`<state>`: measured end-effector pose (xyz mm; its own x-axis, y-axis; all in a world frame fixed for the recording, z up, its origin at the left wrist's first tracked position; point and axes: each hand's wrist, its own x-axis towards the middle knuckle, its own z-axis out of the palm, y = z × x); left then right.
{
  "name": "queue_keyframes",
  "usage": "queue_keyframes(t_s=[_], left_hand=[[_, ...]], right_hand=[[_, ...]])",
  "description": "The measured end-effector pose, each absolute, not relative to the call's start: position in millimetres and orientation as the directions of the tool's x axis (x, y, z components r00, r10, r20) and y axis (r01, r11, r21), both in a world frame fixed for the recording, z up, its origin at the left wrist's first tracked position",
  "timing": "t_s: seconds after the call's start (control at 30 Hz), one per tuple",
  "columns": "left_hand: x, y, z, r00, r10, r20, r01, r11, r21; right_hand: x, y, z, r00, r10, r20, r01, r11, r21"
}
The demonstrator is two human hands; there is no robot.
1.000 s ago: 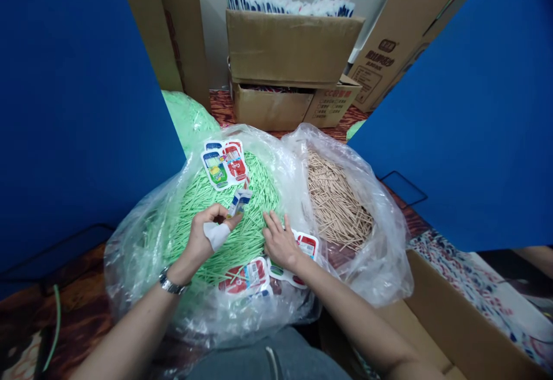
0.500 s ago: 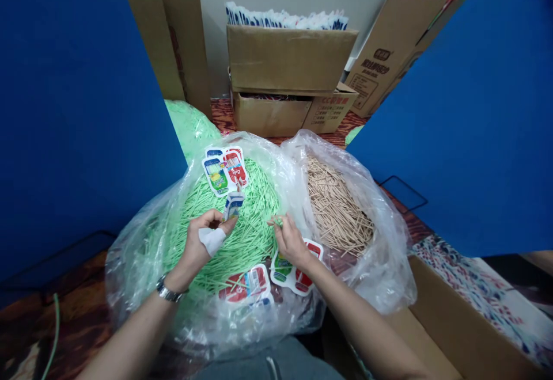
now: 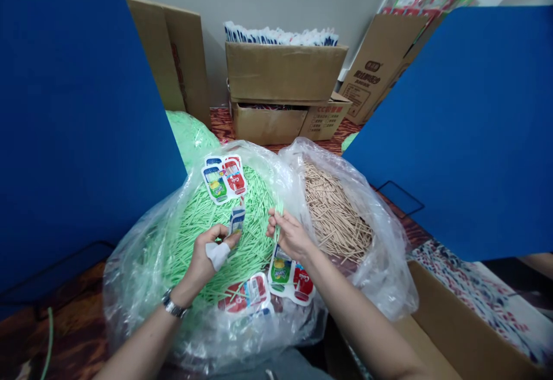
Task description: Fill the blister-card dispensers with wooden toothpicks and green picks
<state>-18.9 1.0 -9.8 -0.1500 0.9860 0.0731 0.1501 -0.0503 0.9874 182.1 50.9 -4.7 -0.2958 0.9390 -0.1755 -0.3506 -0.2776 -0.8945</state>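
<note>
My left hand point(image 3: 216, 249), with a white patch at the thumb, pinches a small folded printed packet point(image 3: 237, 220) over a plastic bag of green sticks point(image 3: 207, 213). Green sticks point(image 3: 277, 231) stand upright in the closed fingers of my right hand point(image 3: 290, 234), at the right side of the same bag. Printed pouches with jar pictures point(image 3: 223, 178) lie on the pile beyond my left hand. More such pouches point(image 3: 290, 276) lie just below my right hand, and others point(image 3: 247, 295) rest at the near edge of the pile.
A bag of tan sticks point(image 3: 337, 213) lies to the right. Cardboard boxes point(image 3: 285, 72) stand behind, with blue panels point(image 3: 78, 109) on both sides. An open carton point(image 3: 458, 316) is at the lower right.
My right hand has turned and drawn its fingers together, and the green sticks in it now point upward. My left hand still holds the packet. The camera view has shifted slightly.
</note>
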Motion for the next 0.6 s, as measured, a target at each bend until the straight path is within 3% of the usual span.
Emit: queue_keyframes(t_s=[0.1,0.23,0.33,0.4,0.5,0.6], left_hand=[[-19,0,-10,-0.18,0.98,0.085,0.158,-0.057,0.986],[-23,-1,-9,-0.224,0.967,0.121,0.144,-0.09,0.985],[-27,-2,-10,-0.257,0.958,0.131,0.147,-0.095,0.985],[-29,-3,-11,-0.267,0.955,0.131,0.154,-0.092,0.984],[-34,-4,-14,-0.289,0.948,0.133,0.162,-0.088,0.983],[-37,-5,-18,-0.313,0.939,0.141,0.16,-0.094,0.983]], right_hand=[[185,52,-8,-0.247,0.959,-0.138,-0.272,-0.206,-0.94],[192,55,-16,-0.263,0.965,0.018,0.198,0.072,-0.978],[192,54,-19,-0.37,0.924,0.095,0.573,0.308,-0.76],[192,47,-21,-0.484,0.874,0.035,0.707,0.414,-0.573],[199,25,-23,-0.607,0.774,-0.177,0.772,0.523,-0.362],[213,-1,-25,-0.619,0.706,-0.344,0.784,0.582,-0.217]])
